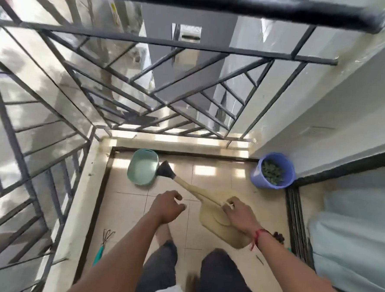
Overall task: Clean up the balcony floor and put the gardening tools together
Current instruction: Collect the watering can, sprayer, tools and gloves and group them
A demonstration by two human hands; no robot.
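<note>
Blurred all over, worst along the bottom edge. Dark-trousered legs [221,278] cut off there, feet not made out. Wrapped round the handle of the beige watering can [212,217], the right hand [239,214], covering part of the can's top. Can held tilted over the floor [126,209], spout and dark rose reaching toward the teal tub [142,170] at the far side. Rose overlapping the tub's near rim; no telling whether touching. Apart from the right, the left hand [167,206], loosely curled on nothing, hanging over bare tiles. Sliver of teal behind the right wrist, too hidden to name. In the far right corner beside the wall, a blue bucket [255,175] holding green matter, perhaps cut leaves. At left, a hand rake [98,255] with teal handle, flat on the floor just beside the dark border strip, well apart from the can. Floor narrow: pale kerb and black railing [196,1] on the left and far sides, wall and door track on the right. Open tiles between tub and bucket, and between rake and legs.
</note>
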